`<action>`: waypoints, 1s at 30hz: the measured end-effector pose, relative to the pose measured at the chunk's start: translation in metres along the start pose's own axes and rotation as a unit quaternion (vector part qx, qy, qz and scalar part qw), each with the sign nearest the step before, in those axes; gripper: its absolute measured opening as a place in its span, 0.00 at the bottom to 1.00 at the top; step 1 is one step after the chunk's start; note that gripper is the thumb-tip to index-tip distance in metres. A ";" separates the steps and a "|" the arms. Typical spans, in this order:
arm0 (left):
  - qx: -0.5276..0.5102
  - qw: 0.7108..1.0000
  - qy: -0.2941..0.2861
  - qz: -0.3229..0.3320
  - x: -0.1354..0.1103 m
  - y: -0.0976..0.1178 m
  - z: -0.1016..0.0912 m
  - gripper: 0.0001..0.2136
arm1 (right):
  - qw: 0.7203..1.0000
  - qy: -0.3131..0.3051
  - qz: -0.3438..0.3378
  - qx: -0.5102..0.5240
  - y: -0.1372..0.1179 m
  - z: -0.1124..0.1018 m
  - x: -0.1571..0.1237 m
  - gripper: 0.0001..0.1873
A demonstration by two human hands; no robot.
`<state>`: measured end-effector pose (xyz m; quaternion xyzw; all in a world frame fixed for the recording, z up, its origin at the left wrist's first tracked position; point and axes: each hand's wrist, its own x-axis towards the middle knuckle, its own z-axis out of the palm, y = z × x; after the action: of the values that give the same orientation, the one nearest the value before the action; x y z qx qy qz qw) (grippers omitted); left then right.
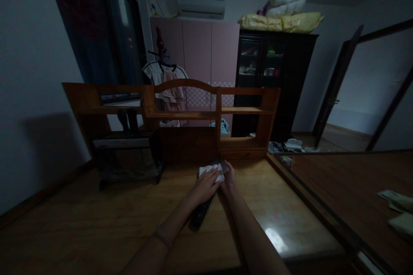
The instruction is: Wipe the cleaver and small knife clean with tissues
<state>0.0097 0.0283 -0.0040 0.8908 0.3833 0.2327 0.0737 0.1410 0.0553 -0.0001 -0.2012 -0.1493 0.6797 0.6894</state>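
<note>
Both my hands meet near the back of a wooden desk [97,219]. My left hand [204,187] lies on a white cloth or tissue [210,170], its fingers pressed down on it. Under that hand and forearm a long dark object [201,215], perhaps a remote control, lies on the desk. My right hand [229,177] is curled at the far end of the dark object, beside the white cloth. In the dim light I cannot make out how the right fingers grip.
A wooden shelf unit [187,114] stands along the desk's back edge, with a dark box [127,159] at its left. A second, darker table [348,184] with papers [398,208] adjoins on the right. Behind are pink wardrobes [196,56], a dark cabinet [274,77] and an open door [337,81].
</note>
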 end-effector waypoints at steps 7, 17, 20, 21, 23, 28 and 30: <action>-0.002 1.000 0.002 -0.002 0.000 -0.001 0.002 0.25 | 1.000 0.000 0.000 -0.005 0.000 0.000 0.002 0.08; 0.006 1.000 0.000 0.000 -0.001 0.001 -0.001 0.26 | 1.000 0.003 0.007 -0.002 0.000 -0.002 0.003 0.09; 0.006 1.000 0.000 0.000 -0.001 0.001 -0.001 0.26 | 1.000 0.001 0.009 -0.004 0.000 -0.003 0.003 0.08; 0.006 1.000 0.000 0.000 -0.001 0.001 -0.001 0.26 | 1.000 -0.001 0.010 -0.005 0.000 -0.004 0.003 0.08; 0.006 1.000 0.000 0.000 -0.001 0.001 -0.001 0.26 | 1.000 -0.003 0.010 -0.008 0.000 -0.004 0.004 0.08; 0.009 1.000 -0.001 0.000 0.000 -0.002 0.001 0.26 | 1.000 -0.006 0.007 -0.009 0.001 -0.005 0.004 0.07; 0.008 1.000 -0.002 0.000 0.001 -0.002 0.002 0.26 | 1.000 -0.005 0.003 -0.010 0.001 -0.004 0.004 0.08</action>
<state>0.0098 0.0301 -0.0057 0.8919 0.3847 0.2281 0.0676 0.1420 0.0593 -0.0047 -0.2050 -0.1589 0.6812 0.6846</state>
